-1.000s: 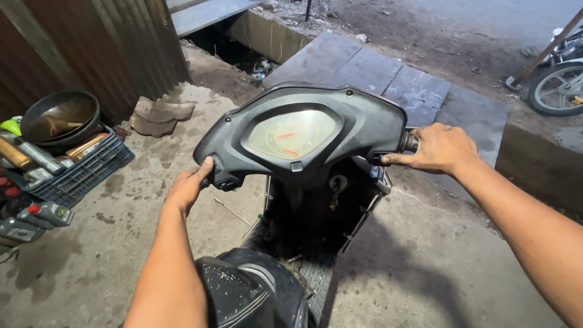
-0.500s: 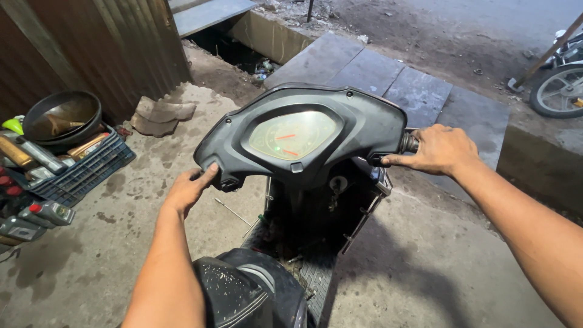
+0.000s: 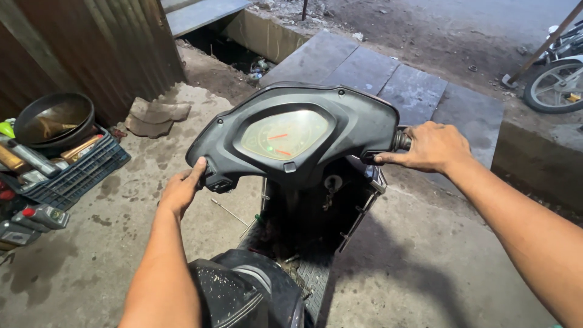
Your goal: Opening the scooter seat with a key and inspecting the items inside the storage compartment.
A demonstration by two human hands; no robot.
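Note:
A dark grey scooter handlebar cover [image 3: 358, 118] with a round speedometer dial [image 3: 285, 135] fills the middle of the view. My right hand [image 3: 432, 147] is closed round the right handlebar grip [image 3: 401, 141], thumb lying along the cover's edge. My left hand [image 3: 181, 189] rests at the left end of the cover, thumb up against a switch there; the left grip is hidden under it. A key [image 3: 331, 183] sits in the ignition below the dial. The black dusty seat [image 3: 243, 294] is at the bottom.
A dark plastic crate [image 3: 79, 173] with tools, cans and a black bowl [image 3: 53, 119] stands on the concrete at left. A corrugated metal wall [image 3: 103, 42] is behind it. Grey slabs [image 3: 388, 82] bridge a drain ahead. A motorcycle wheel [image 3: 555, 85] is at the far right.
My left hand has shifted slightly up the left end of the cover, thumb now pressed near the switch. The right hand and handlebar stay almost still.

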